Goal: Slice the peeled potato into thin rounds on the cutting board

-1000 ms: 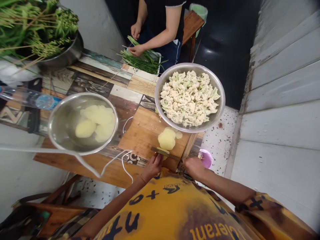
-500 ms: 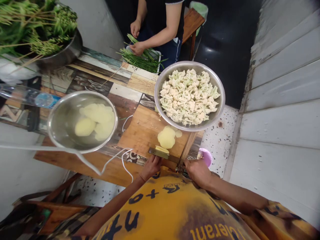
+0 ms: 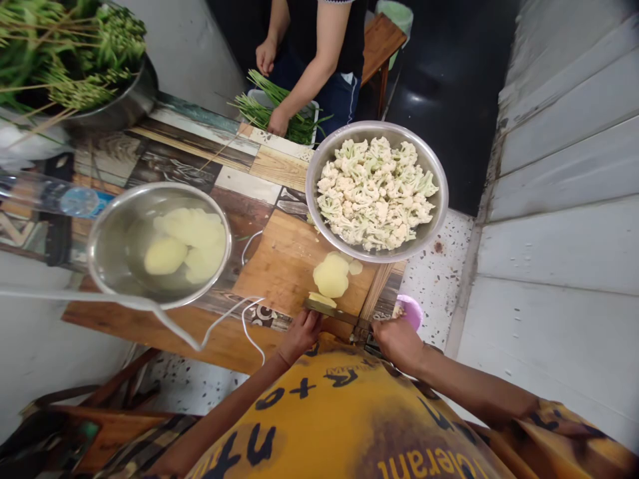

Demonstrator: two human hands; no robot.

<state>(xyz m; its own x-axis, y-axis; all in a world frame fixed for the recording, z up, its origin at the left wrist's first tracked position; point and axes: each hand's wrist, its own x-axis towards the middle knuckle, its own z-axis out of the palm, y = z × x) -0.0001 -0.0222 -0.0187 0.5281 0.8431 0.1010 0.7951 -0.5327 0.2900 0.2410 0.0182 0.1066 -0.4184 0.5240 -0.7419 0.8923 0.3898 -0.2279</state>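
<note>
At lower centre, the knife (image 3: 333, 311) is clamped in the right hand (image 3: 399, 340). The left hand (image 3: 299, 334) is set against the blade by 1 potato piece (image 3: 322, 299); its grip cannot be told.

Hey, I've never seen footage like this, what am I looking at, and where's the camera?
The camera sits on a person's head, looking down, so the yellow shirt below is theirs. No machine: just two bare hands. The right hand holds a knife over a wooden cutting board; the left hand rests by the blade, near potato slices. Nearby stand a bowl of cauliflower and a bowl of peeled potatoes. Across the table, another person's hand touches green stalks.
</note>
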